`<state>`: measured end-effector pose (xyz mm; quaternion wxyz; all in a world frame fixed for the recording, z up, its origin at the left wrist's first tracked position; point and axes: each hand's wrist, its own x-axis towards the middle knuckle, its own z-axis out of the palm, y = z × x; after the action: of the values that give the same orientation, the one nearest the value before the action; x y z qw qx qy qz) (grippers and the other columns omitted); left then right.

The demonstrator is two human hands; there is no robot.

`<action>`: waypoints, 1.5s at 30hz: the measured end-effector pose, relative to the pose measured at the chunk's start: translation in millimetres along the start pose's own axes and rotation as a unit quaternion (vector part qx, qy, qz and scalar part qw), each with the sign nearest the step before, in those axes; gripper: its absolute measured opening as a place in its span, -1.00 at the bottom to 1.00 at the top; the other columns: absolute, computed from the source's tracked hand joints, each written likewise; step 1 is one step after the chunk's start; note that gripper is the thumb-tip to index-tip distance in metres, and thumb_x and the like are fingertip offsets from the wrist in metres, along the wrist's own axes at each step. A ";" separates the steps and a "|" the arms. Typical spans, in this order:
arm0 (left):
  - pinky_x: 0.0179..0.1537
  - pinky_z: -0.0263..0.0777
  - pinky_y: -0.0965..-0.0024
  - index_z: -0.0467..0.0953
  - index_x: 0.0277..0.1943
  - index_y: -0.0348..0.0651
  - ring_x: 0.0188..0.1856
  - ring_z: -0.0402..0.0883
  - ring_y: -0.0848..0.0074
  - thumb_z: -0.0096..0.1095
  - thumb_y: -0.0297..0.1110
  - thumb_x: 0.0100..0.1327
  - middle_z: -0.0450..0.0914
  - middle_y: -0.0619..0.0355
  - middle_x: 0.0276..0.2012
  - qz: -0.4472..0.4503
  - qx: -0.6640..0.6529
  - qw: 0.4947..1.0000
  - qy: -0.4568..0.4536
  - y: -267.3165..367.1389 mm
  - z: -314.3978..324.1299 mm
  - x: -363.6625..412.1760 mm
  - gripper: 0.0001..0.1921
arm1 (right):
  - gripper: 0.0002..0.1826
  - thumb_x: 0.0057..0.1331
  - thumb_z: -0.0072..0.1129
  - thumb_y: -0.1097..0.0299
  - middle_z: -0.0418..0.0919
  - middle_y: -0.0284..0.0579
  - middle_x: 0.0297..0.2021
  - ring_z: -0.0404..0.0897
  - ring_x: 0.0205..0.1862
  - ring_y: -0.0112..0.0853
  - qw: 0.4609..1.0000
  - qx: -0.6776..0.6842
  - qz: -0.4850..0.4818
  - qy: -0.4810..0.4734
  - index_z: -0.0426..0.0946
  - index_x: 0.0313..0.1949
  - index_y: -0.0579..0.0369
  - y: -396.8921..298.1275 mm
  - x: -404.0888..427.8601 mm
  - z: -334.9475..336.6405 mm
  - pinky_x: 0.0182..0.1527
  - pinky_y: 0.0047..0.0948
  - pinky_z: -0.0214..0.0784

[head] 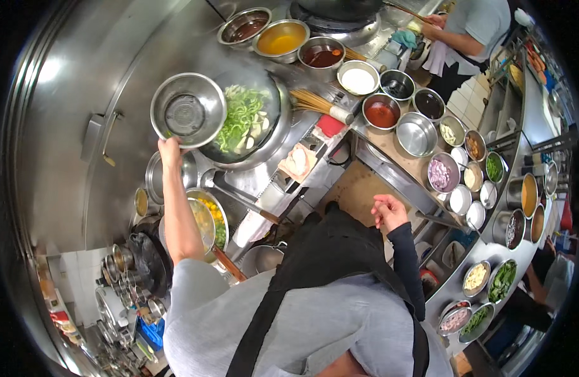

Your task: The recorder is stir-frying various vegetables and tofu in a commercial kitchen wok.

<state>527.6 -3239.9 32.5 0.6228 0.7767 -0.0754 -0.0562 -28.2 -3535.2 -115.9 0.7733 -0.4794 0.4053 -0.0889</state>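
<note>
My left hand (170, 144) grips the rim of a steel bowl (188, 110), which has little or nothing in it and is held beside a wok (270, 134). Light green vegetable strips (242, 113) and pale slices lie in the steaming wok. A ladle (237, 197) with a wooden handle end rests on the steel counter below the wok. Over the floor, away from the counters, hangs my right hand (388, 211), its fingers loosely curled and nothing seen in it. Under my left forearm stand a strainer (202, 226) and a bowl of yellow and green pieces (219, 212).
Bowls of sauces (381, 111) and chopped ingredients (441, 173) line the right counter (407, 165). A bamboo wok brush (320, 104) and a folded cloth (299, 162) lie right of the wok. Another person (473, 33) works at the upper right, near a second wok.
</note>
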 end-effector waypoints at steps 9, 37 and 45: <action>0.11 0.58 0.00 0.25 0.29 -0.49 0.06 0.61 0.03 0.09 -0.71 -0.09 0.52 -0.18 0.06 -0.190 -0.182 0.908 -0.325 0.8 143.9 -155.5 -0.27 | -0.83 0.43 0.06 0.38 0.54 -0.24 -0.45 0.39 -0.62 -0.57 1.000 0.009 0.006 0.008 0.47 -0.03 0.09 -12.7 -16.8 3.1 -0.63 -0.50 0.30; -0.51 0.55 0.52 0.46 0.06 -0.35 -0.40 0.68 0.52 0.07 0.01 0.47 0.65 0.08 -0.24 -0.227 0.100 0.616 -0.748 41.2 508.0 -580.7 -0.52 | -0.69 0.34 0.18 0.22 0.56 0.00 -0.12 0.55 -0.04 -0.07 0.884 -0.315 -0.209 0.275 0.59 -0.12 0.24 22.1 -242.6 -193.9 0.01 -0.21 0.42; -0.42 0.76 0.29 0.34 0.19 -0.48 -0.22 0.75 0.21 -0.04 -0.04 0.50 0.63 -0.15 -0.05 -0.287 0.075 0.544 -0.785 54.3 545.1 -661.6 -0.45 | -0.85 0.19 0.29 0.48 0.62 -0.10 -0.27 0.61 -0.14 -0.13 0.837 -0.299 -0.315 0.333 0.63 -0.22 0.16 25.0 -311.6 -258.1 -0.09 -0.22 0.47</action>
<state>-223.7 -3650.4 -37.7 0.2052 0.4468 -0.3111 -0.8133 -422.6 -3531.0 -22.1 0.3407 -0.7304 0.4728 -0.3562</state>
